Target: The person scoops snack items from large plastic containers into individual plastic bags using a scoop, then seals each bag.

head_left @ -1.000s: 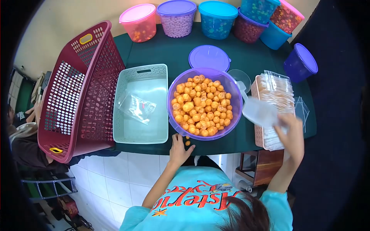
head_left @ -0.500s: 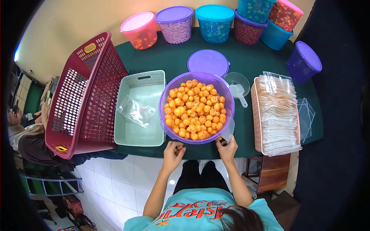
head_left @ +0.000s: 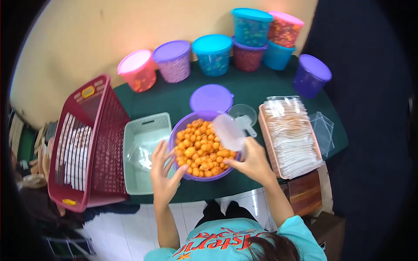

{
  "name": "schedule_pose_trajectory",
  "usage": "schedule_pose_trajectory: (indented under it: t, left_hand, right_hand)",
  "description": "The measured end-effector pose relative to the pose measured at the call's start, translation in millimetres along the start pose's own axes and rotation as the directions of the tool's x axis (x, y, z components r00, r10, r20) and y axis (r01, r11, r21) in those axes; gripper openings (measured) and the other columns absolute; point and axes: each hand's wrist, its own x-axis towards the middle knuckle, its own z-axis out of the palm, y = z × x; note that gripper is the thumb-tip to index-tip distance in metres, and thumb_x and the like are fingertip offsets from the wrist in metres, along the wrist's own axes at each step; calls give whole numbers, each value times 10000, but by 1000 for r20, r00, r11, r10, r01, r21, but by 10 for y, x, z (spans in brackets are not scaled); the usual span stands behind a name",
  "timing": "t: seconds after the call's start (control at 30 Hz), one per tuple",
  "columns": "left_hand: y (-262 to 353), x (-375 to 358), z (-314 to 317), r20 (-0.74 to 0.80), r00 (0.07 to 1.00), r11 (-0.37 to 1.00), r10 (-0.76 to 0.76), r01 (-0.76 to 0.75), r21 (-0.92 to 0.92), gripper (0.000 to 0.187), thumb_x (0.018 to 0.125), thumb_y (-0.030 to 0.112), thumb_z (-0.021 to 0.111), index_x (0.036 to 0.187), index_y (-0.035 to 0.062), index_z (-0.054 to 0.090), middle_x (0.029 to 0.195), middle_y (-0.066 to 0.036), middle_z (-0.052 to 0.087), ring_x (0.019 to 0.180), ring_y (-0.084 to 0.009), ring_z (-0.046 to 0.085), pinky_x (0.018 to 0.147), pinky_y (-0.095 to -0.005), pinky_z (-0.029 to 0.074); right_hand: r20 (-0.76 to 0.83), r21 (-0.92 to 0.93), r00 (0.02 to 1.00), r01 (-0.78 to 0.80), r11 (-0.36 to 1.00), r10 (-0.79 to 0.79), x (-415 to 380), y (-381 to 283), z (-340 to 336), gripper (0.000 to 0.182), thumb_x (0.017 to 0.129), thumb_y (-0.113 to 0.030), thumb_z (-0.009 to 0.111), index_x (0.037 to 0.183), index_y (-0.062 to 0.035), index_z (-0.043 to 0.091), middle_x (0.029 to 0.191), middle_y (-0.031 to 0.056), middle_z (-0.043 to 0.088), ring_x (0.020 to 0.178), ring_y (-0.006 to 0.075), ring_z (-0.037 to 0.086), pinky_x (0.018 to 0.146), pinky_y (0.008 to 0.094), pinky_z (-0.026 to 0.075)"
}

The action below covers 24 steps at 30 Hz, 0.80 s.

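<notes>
A purple tub (head_left: 176,130) full of round orange snack balls (head_left: 200,150) stands at the middle front of the table. My left hand (head_left: 163,174) is open at the tub's left side, fingers spread and thumb near the front rim. My right hand (head_left: 252,163) is closed around a translucent plastic scoop (head_left: 228,132), blurred by motion, which it holds over the right part of the tub. Behind the tub lies a round purple lid (head_left: 212,98). A white scoop (head_left: 247,127) rests by a clear round dish (head_left: 244,114) to the right.
A pale green basket (head_left: 128,161) holding a clear plastic bag and a tall maroon basket (head_left: 111,161) stand left. To the right, a pink basket (head_left: 269,152) holds stacked clear bags (head_left: 294,139), with flat clear sheets (head_left: 322,130) beside it. Several lidded tubs (head_left: 212,56) line the back.
My right hand has lifted the translucent scoop from beside the tub to above it. My left hand has risen from the table edge and spread its fingers. The head view has shifted.
</notes>
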Motion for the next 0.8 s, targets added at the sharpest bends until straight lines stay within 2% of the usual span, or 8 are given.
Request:
schedule_pose_trajectory:
  t: [0.13,0.27,0.4,0.47,0.53,0.67,0.77,0.8]
  left_hand:
    - [-352,-179,-458,124,814,811,-568,579,-86,486,745,-11,597,1189,-45,401,1061,-177,493,634,-164,606,589,-256,478]
    - [-98,4,-192,101,886,874,-453,463,-148,550,733,1,599,1223,-42,354,1168,-187,435,866,-214,589,735,-301,469]
    - [350,257,297,-32,999,949,27,-36,-313,634,766,156,546,1285,-34,237,1360,-155,223,1258,-288,220,1016,-419,192]
    - [705,108,802,-14,981,828,192,-169,-535,643,811,322,461,1284,-44,225,1364,-153,217,1258,-302,209,1028,-420,134]
    - [572,-89,1345,575,509,688,641,-713,-135,692,789,472,435,1275,1,292,1353,-198,232,1256,-373,189,1014,-484,33]
    - [137,-438,2121,804,582,984,121,40,-176,659,842,501,336,1291,21,286,1327,-163,306,1254,-314,234,1024,-446,105]
    - [659,-107,2256,974,145,77,-174,988,-134,638,864,497,253,1298,30,261,1329,-126,307,1223,-267,301,1013,-403,202]
    - [642,-103,2402,904,405,-55,-138,908,-415,623,857,493,273,1278,35,294,1309,-140,326,1211,-269,311,1011,-395,215]
  right_hand:
    - [52,-81,987,-147,986,151,73,-6,114,418,682,-249,671,893,50,469,920,183,461,815,340,520,719,383,440]
    - [103,-176,989,-84,981,103,73,60,172,391,719,-225,627,954,41,462,950,171,455,950,335,468,780,390,410]
    - [-396,-175,918,-46,984,-27,51,7,70,424,750,-224,598,1048,35,443,1076,173,448,1052,304,397,868,386,343]
    - [-75,826,924,-153,542,375,-88,-7,83,462,855,-310,429,1144,49,393,1184,167,423,1102,295,394,945,386,286]
    - [-121,744,921,-164,648,371,-162,93,21,450,851,-307,432,1136,40,406,1186,163,425,1108,297,388,943,401,275]
    - [-237,293,938,-180,939,254,-249,481,-280,403,834,-297,445,1106,0,458,1194,149,431,1129,307,367,932,462,231]
    - [-245,-100,960,-162,982,133,-310,887,-600,371,822,-288,454,1084,-29,496,1200,138,435,1144,315,352,924,509,198]
    - [-236,-226,968,-145,963,90,-320,1034,-713,361,818,-286,457,1076,-39,509,1202,135,437,1150,317,346,921,524,187]
